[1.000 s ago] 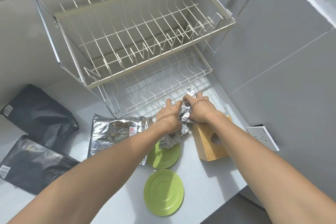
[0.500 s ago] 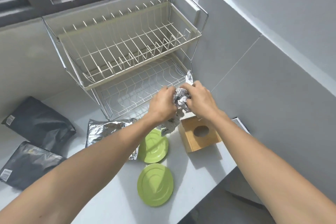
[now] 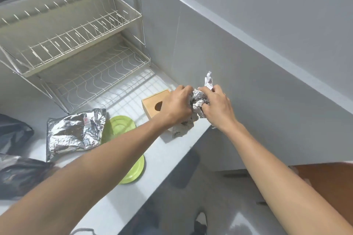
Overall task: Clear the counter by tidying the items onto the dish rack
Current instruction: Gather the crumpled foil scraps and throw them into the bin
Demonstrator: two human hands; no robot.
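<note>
Both hands grip a crumpled silver foil bag (image 3: 197, 102), held above the counter's right end. My left hand (image 3: 176, 106) clutches its left side and my right hand (image 3: 217, 106) squeezes its right side; a foil tail hangs below and a tip sticks up. A two-tier wire dish rack (image 3: 80, 47) stands at the back left with nothing on either tier. A flat silver foil pouch (image 3: 74, 132) lies on the counter, overlapping one green plate (image 3: 120, 125). A second green plate (image 3: 133, 171) is partly hidden under my left forearm.
A wooden tissue box (image 3: 154, 104) sits just behind my left hand. Two black bags (image 3: 13, 133) (image 3: 21, 175) lie at the left edge. The grey counter (image 3: 133, 196) ends at the right, with floor below. A grey wall runs close on the right.
Both hands carried the crumpled foil bag right, away from the rack and past the wooden box. The view swung right, so the rack now sits at the left.
</note>
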